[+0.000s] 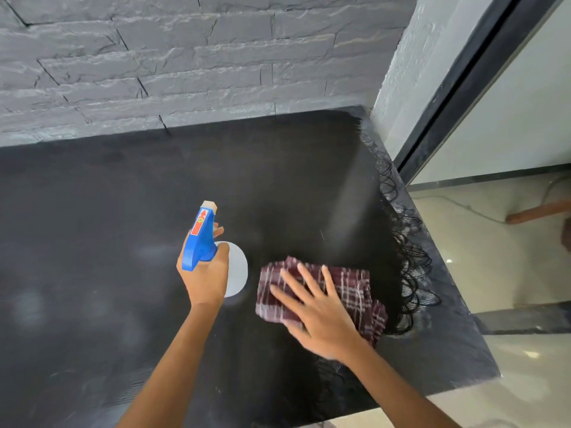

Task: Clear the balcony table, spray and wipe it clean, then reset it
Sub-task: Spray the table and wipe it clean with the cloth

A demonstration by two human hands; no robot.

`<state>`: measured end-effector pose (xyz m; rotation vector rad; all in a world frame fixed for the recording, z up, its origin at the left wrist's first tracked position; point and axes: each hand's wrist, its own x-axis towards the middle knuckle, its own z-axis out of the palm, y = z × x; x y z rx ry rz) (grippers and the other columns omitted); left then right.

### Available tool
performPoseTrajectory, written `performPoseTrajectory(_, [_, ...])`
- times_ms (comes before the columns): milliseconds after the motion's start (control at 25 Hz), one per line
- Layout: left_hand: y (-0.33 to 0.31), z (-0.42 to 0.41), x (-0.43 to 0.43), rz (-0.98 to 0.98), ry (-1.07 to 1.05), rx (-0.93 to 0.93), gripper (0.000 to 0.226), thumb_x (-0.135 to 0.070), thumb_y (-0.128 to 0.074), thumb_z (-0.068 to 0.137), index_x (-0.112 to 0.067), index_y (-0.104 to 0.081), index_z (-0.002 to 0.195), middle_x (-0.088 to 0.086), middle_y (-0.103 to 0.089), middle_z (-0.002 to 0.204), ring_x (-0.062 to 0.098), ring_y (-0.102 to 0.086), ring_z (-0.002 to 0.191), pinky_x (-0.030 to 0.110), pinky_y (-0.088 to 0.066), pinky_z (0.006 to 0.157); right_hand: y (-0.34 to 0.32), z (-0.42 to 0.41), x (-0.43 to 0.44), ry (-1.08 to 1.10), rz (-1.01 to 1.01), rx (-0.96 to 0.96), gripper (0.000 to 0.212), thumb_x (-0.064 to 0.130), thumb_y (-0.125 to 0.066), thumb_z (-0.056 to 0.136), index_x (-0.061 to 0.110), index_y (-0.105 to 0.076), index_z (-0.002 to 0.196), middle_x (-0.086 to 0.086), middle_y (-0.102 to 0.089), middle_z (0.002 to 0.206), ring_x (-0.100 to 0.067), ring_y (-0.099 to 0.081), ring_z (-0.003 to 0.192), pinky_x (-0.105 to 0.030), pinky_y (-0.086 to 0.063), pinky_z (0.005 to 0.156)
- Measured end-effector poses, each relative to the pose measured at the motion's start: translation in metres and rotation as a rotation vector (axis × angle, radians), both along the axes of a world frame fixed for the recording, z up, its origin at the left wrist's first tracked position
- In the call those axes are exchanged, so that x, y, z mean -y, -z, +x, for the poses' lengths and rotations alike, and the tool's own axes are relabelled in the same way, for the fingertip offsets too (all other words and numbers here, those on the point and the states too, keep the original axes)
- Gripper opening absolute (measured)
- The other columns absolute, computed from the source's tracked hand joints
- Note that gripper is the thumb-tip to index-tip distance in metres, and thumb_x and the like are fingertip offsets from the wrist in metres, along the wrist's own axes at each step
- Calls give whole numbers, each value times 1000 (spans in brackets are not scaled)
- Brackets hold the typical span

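The black balcony table [123,196] fills most of the view, its top bare except for what my hands hold. My left hand [204,276] grips a spray bottle [202,239] with a blue trigger head and white body, held above the middle of the table with the nozzle pointing away from me. My right hand [318,307] lies flat, fingers spread, pressing a folded maroon checked cloth [349,285] onto the table's right side. Looping smear marks [404,242] run along the table's right edge. The cloth and right hand are blurred.
A grey stone-brick wall [185,57] stands directly behind the table. To the right are a white pillar [411,57], a dark-framed glass door [494,88] and a pale tiled floor [494,273] with a wooden piece [537,211] on it.
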<state>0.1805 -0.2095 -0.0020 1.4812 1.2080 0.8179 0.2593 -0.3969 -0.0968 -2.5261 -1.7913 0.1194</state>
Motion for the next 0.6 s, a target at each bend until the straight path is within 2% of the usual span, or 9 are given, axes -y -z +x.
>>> performPoseTrajectory(80, [0, -5, 8, -20, -47, 35, 31, -1, -57, 83, -16, -61, 110, -27, -63, 85, -20, -55, 76, 18, -41, 78, 5, -12, 60, -76, -5, 2, 66, 53, -39, 88, 40, -14, 148, 7, -7, 159, -24, -7, 146, -59, -2, 113])
performPoseTrajectory(160, [-1, -19, 25, -19, -65, 61, 30, 1, -58, 81, -18, -62, 104, -32, -64, 76, -16, -58, 76, 17, -42, 76, 1, 9, 112, -32, 3, 58, 70, 54, -44, 84, 42, -17, 147, 9, -11, 158, -23, -13, 145, -56, -5, 114])
performPoseTrajectory(200, [-1, -29, 35, -14, -52, 62, 30, 1, -58, 80, -19, -63, 101, -33, -65, 75, -15, -59, 78, 17, -42, 77, -3, 23, 127, 69, -18, 70, 67, 55, -41, 85, 42, -19, 146, 9, -14, 158, -23, -17, 144, -56, -8, 114])
performPoseTrajectory(280, [2, -48, 54, -13, -29, 48, 30, 0, -58, 80, -25, -63, 96, -29, -66, 79, -13, -59, 79, 20, -42, 80, -12, 53, 122, 408, -36, 64, 58, 53, -31, 90, 37, -26, 146, 4, -20, 156, -28, -23, 142, -60, -16, 111])
performPoseTrajectory(360, [3, -63, 74, -41, -26, 35, 32, -1, -60, 82, -31, -59, 92, -26, -64, 79, -16, -58, 77, 22, -43, 81, -20, 64, 83, 703, -21, 20, 56, 50, -27, 95, 34, -19, 148, -2, -14, 158, -31, -13, 144, -64, -10, 110])
performPoseTrajectory(400, [4, -68, 83, -48, -28, 25, 32, -1, -60, 83, -31, -56, 93, -25, -63, 77, -17, -57, 75, 23, -44, 81, -21, 56, 61, 738, -41, -28, 56, 49, -25, 96, 34, -13, 149, -1, -7, 159, -31, -5, 145, -64, -4, 111])
performPoseTrajectory(440, [4, -73, 91, -35, -27, 12, 32, -1, -61, 83, -30, -54, 94, -25, -62, 75, -18, -56, 74, 20, -45, 79, -20, 41, 43, 680, -46, -53, 56, 48, -25, 96, 35, -11, 149, 1, -4, 159, -31, -1, 145, -64, 0, 110])
performPoseTrajectory(520, [4, -83, 100, -7, -6, -17, 34, -1, -61, 84, -33, -51, 92, -28, -61, 74, -9, -58, 76, 15, -46, 77, -14, -11, 27, 415, -5, -32, 56, 48, -28, 94, 34, -21, 147, 0, -14, 158, -32, -9, 144, -65, -4, 110])
performPoseTrajectory(600, [2, -90, 98, -47, 38, -50, 34, -4, -59, 85, -37, -51, 87, -24, -57, 79, 3, -56, 78, 27, -47, 84, -7, -68, 45, 169, 15, -17, 56, 50, -29, 92, 34, -27, 146, 1, -21, 157, -32, -16, 143, -67, -11, 109])
